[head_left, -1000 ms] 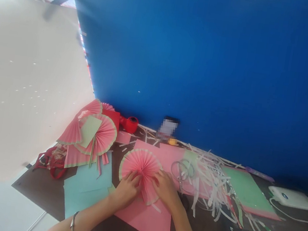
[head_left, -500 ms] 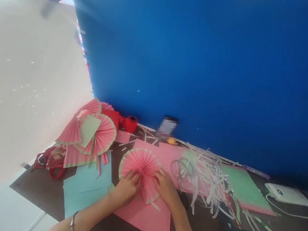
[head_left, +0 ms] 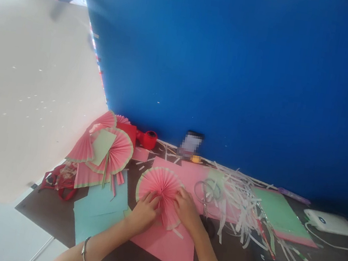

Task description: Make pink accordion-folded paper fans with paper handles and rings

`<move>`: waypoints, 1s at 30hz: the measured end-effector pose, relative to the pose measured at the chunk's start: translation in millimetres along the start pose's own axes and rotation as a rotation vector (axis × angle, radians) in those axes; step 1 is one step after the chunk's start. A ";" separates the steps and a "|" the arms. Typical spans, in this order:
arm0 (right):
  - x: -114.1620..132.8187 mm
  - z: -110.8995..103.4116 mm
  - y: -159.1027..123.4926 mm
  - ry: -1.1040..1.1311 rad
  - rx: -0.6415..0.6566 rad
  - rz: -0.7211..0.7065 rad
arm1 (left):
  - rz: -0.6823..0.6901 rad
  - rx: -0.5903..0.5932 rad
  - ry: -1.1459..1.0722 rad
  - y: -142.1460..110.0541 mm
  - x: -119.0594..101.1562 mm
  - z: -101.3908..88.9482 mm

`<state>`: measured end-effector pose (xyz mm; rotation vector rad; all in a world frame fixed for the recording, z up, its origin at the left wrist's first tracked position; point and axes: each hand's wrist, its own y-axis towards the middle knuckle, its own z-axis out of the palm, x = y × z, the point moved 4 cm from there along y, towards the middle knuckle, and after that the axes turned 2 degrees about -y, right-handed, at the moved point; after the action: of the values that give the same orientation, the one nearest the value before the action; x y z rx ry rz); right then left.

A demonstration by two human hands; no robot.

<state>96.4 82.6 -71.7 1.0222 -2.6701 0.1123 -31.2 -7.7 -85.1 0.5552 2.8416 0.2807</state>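
Note:
A round pleated paper fan [head_left: 161, 181], pink with a pale green edge, lies spread on pink paper sheets [head_left: 172, 252]. My left hand [head_left: 146, 208], a bangle on its wrist, presses bent fingers together on the fan's lower left, close to its centre. At the right side, my right hand [head_left: 185, 205] has its fingers closed on the fan's pleats. The tips of both hands are partly hidden. Just right of my right hand lie scissors [head_left: 206, 196], partly over the pink paper.
Finished-looking pleated fans [head_left: 115, 150] pile at the left beside blue sheets [head_left: 99, 211]. A red tape roll [head_left: 149, 140] stands by the blue wall. White paper strips [head_left: 238, 201], a green sheet [head_left: 279, 211] and a white corded device [head_left: 332, 223] are at the right.
The view has shifted slightly, so the scene sits a little further right. Both hands stay on the fan in nearly the same pose.

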 end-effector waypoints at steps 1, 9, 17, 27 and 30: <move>1.0 0.1 -1.6 -0.061 -0.022 -0.002 | 0.000 -0.002 -0.004 -0.7 -0.1 -0.8; -1.1 9.2 -11.5 -0.106 -0.056 0.055 | -0.210 0.024 -0.161 17.3 9.3 -17.1; -8.0 10.9 -8.0 0.048 -0.036 0.104 | -0.148 0.138 -0.260 59.0 18.0 -7.5; -10.3 9.5 -6.4 0.118 0.000 0.098 | -0.182 0.170 -0.319 60.3 22.8 1.4; -9.6 9.4 -5.1 0.101 0.009 0.083 | -0.185 0.187 -0.325 60.8 23.6 0.7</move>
<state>104.5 83.4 -83.6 0.8842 -2.6222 0.1882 -31.3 57.0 -76.2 0.3313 2.5897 -0.1012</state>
